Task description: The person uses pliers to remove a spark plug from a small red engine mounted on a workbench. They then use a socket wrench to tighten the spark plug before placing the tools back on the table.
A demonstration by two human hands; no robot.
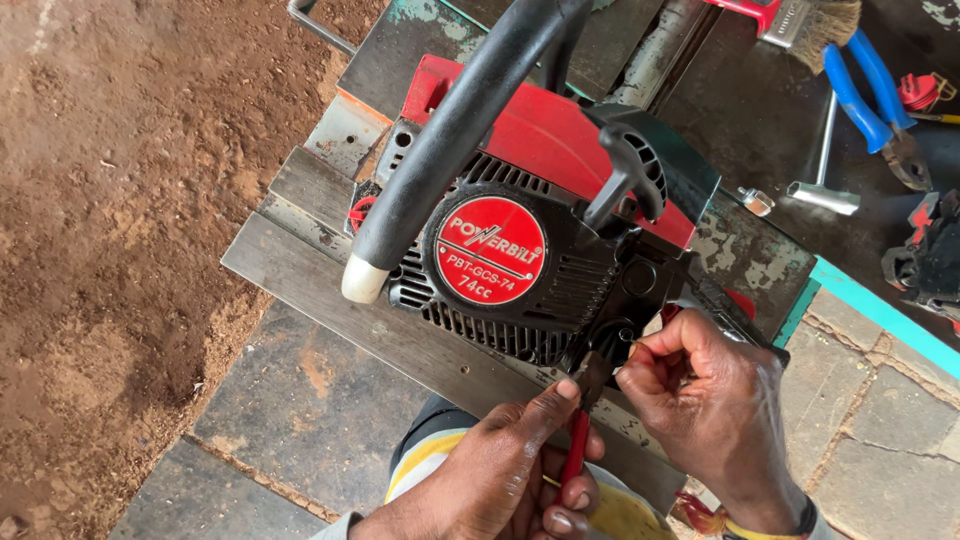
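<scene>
The left hand (500, 470) grips red-handled pliers (580, 420), fingers closed round the handles. Just beside them, the right hand (700, 400) pinches something small (too hidden to tell) against the chainsaw (520, 240).

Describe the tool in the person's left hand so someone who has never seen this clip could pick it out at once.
Find the red and black chainsaw lying on the worn metal bench. At its near lower corner the left hand grips red-handled pliers, tip at the casing, beside the right hand. The other pliers, far right, have blue handles and lie untouched.
</scene>
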